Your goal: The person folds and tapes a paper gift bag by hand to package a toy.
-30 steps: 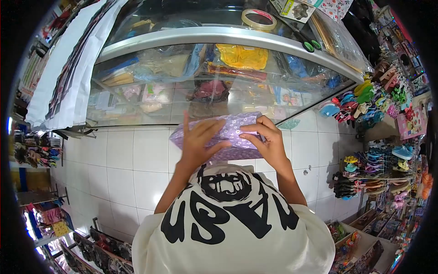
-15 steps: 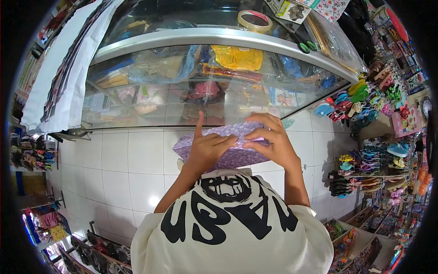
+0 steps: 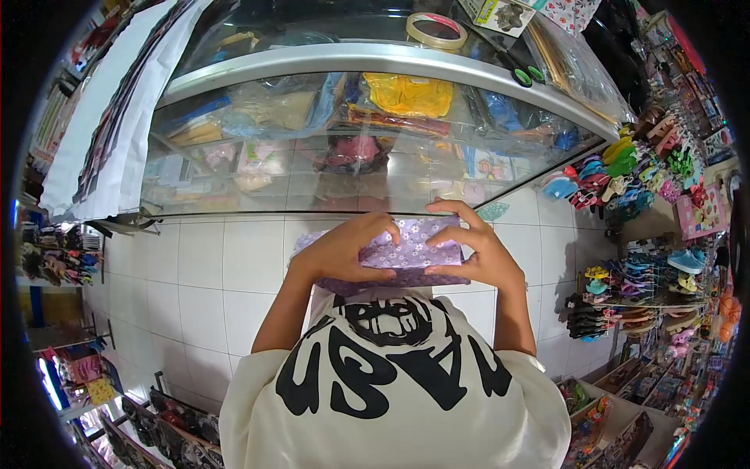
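Note:
A long package in purple paper with white flowers (image 3: 406, 248) is held before my chest, beside the front of the glass counter. My left hand (image 3: 340, 248) lies over its left part, thumb along the near edge and curled fingers towards the far edge. From the other side, my right hand (image 3: 491, 256) spans the package's right part, its thumb low on the near side and its bent fingers at the top. One upper finger of that hand sticks out past the far edge. Between the hands, the flowered top face shows.
On the glass display counter (image 3: 269, 66) lie a tape roll (image 3: 436, 31), green-handled scissors (image 3: 525, 76) and a small box (image 3: 504, 16). Large white sheets (image 3: 94, 117) hang over its left end. Racks of sandals (image 3: 625, 156) stand at right, above white floor tiles (image 3: 187, 305).
My left hand has turned from a raised, pointing finger to curled fingers over the package. My right hand has shifted slightly right and down, and more of the top face shows.

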Tool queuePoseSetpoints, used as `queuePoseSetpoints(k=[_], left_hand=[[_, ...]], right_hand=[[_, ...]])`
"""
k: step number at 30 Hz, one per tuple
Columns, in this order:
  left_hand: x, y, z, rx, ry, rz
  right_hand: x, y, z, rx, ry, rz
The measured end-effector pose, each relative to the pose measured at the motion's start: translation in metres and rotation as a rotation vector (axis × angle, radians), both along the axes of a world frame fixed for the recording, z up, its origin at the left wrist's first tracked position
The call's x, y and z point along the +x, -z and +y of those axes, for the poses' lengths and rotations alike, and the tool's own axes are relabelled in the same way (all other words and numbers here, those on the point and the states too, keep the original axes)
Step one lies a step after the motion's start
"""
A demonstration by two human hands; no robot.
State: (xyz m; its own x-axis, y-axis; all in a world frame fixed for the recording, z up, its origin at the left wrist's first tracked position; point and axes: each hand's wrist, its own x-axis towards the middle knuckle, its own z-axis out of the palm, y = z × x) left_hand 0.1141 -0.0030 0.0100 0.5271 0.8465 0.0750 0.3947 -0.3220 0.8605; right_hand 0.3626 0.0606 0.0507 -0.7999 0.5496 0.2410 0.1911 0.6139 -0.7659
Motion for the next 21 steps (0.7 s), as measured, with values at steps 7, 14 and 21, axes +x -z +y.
queuePoseSetpoints(k=[7,14,21], left_hand=[[0.004,0.005,-0.007,0.205,-0.151,0.044],[-0.001,0.018,-0.014,0.329,-0.320,-0.059],[0.001,0.024,-0.019,0.276,-0.350,-0.127]], right_hand=[[0.007,-0.001,-0.003,0.152,0.185,0.009],[0.000,-0.002,-0.020,-0.070,0.228,0.165],[-0.005,0.002,-0.032,-0.274,0.158,0.191]])
